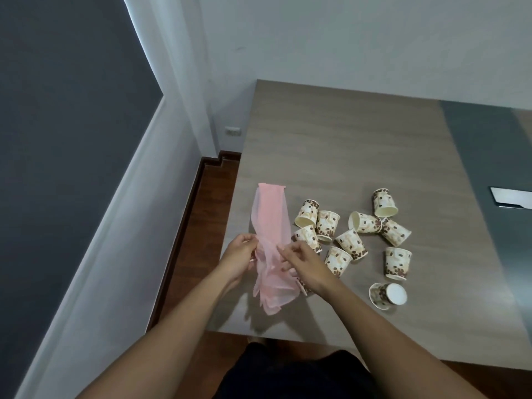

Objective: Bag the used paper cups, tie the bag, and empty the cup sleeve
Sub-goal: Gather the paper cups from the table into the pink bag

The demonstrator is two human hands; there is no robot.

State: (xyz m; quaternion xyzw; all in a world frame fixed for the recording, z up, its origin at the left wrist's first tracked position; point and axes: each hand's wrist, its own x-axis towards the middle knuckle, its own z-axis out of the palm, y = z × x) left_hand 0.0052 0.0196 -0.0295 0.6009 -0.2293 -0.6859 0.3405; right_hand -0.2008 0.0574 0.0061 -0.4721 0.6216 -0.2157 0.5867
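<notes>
A thin pink plastic bag (270, 217) lies stretched along the left part of the wooden table (359, 156), its near end lifted and bunched. My left hand (240, 254) pinches the bag's left edge. My right hand (305, 264) pinches its right edge, fingers pulling the film apart. Several paper cups printed with coffee beans lie scattered to the right: one on its side (307, 213), one upright (397, 263), one tipped over near me (387, 295). One cup is partly hidden under my right hand. No cup sleeve is in view.
The table's left edge (230, 226) drops to a dark wood floor (198, 214) beside a white wall. A grey strip with a metal plate (511, 197) runs along the table's right side. My dark-clothed lap (288, 372) is at the near edge.
</notes>
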